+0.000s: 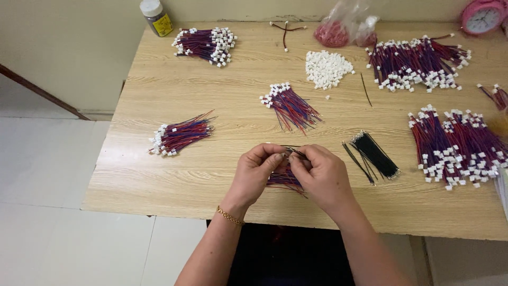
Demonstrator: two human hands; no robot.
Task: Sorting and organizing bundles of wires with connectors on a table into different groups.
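Nearest the camera: both forearms come up from the bottom edge, w/ a gold bracelet (229, 215) on the left wrist. The left hand (255, 172) and right hand (323, 175) meet fingertip to fingertip just above the near edge of the wooden table (159, 175).

Grip: both hands closed in a pinch. Thumb + forefinger of each press together around a thin dark wire (294, 152) that pokes out between the fingertips; its visible bit runs roughly left-right, tilted a little down to the right. Whether a white connector sits inside the left pinch, can't tell, fingers hide it. Neither hand is nearer; both are on it.

Directly under the hands, partly covered by them, lies a small red-and-blue wire bunch (284, 180), long axis approx left-right, loose ends trailing toward the right hand.

Just right of the right hand: a bundle of black wires (374, 153), long axis diagonal, near end lower right. So right hand is the closer one to it.

Mid table: one finished wire bundle (180, 136) w/ white plugs, left of the hands, another wire bundle (290, 106) straight beyond them.

Far: a pile of white connectors (327, 68), beyond and slightly right; bigger bundles at right edge, a pink clock (482, 16) in the far right corner.
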